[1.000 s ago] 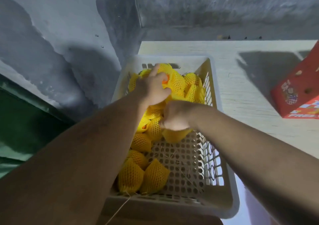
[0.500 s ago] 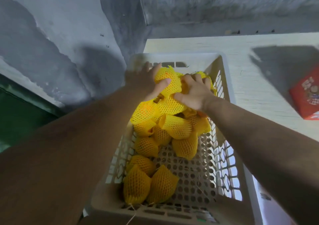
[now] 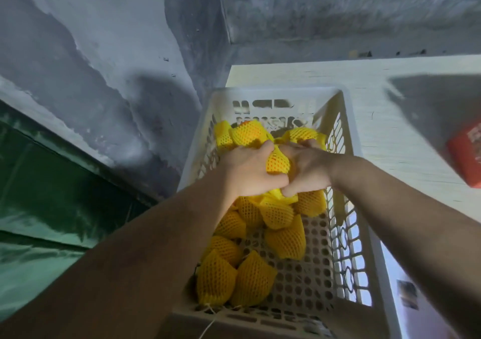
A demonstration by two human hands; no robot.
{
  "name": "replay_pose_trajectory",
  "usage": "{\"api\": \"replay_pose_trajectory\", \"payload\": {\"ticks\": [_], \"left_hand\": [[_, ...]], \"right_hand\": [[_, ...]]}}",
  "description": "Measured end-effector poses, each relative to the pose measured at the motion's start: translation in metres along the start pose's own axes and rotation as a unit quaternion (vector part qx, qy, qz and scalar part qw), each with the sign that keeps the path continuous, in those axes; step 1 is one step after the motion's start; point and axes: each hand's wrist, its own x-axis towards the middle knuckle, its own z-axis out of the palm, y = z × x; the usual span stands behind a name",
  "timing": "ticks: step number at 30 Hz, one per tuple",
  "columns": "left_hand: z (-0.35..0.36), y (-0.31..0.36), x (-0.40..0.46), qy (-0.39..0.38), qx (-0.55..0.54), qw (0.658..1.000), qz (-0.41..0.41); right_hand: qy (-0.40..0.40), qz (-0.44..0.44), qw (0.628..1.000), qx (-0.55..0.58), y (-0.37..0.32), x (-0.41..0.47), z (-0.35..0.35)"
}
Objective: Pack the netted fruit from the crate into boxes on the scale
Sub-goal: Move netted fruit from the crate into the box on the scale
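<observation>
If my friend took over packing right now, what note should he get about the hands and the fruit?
Left hand: fingers curled round a netted fruit in the middle of the crate.
Right hand: gripping the same bunch of fruit from the other side.
Things: many more netted fruits lie in the crate, including a near pair by the front wall. A red box sits on the table to the right; no scale is in view.
Done: no fruit can be seen packed.
Left: lift this handful out, box it, then empty the crate.
</observation>
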Motion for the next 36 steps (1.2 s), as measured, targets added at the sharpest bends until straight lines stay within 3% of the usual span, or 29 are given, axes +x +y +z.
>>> {"api": "replay_pose_trajectory", "payload": {"ticks": [4,7,10,12,14,15,18,19,23,25,29,32,36], "left_hand": [[0.043,0.02,-0.052,-0.16,-0.036,0.986,-0.001],[0.066,0.031,-0.093,-0.288,-0.053,0.955,0.047],[0.058,0.036,-0.098,-0.208,-0.08,0.969,0.111],[0.045,0.033,-0.089,-0.094,-0.116,0.986,0.078],[0.035,0.02,-0.081,0.005,-0.058,0.998,0.038],[0.036,0.011,-0.079,0.002,-0.012,1.0,0.019],[0.053,-0.009,-0.089,-0.195,0.055,0.979,-0.029],[0.064,-0.011,-0.096,-0.225,0.068,0.972,-0.027],[0.09,0.007,-0.101,-0.168,0.082,0.982,-0.037],[0.091,0.023,-0.094,-0.152,0.078,0.983,-0.066],[0.1,0.04,-0.088,-0.19,0.057,0.971,-0.135],[0.096,0.037,-0.085,-0.17,0.009,0.97,-0.173],[0.085,0.034,-0.093,-0.138,-0.044,0.976,-0.165]], "right_hand": [[-0.141,-0.012,0.983,-0.118,-0.013,-0.052,0.008],[-0.144,-0.025,0.979,-0.143,-0.019,-0.081,0.012],[-0.015,-0.027,0.997,-0.066,-0.011,-0.083,0.007],[0.114,-0.021,0.993,-0.018,-0.011,-0.071,0.015],[0.17,-0.01,0.985,0.018,-0.018,-0.057,0.034],[0.152,-0.005,0.988,0.036,-0.019,-0.05,0.044],[0.037,0.046,0.998,0.028,-0.016,-0.038,0.065],[0.017,0.066,0.998,-0.003,-0.013,-0.035,0.068],[-0.109,0.106,0.984,-0.09,-0.012,-0.028,0.073],[-0.13,0.113,0.98,-0.104,-0.016,-0.031,0.072],[-0.142,0.101,0.972,-0.155,-0.022,-0.045,0.077],[-0.101,0.098,0.982,-0.13,-0.028,-0.063,0.08],[-0.069,0.056,0.989,-0.121,-0.037,-0.093,0.083]]}}
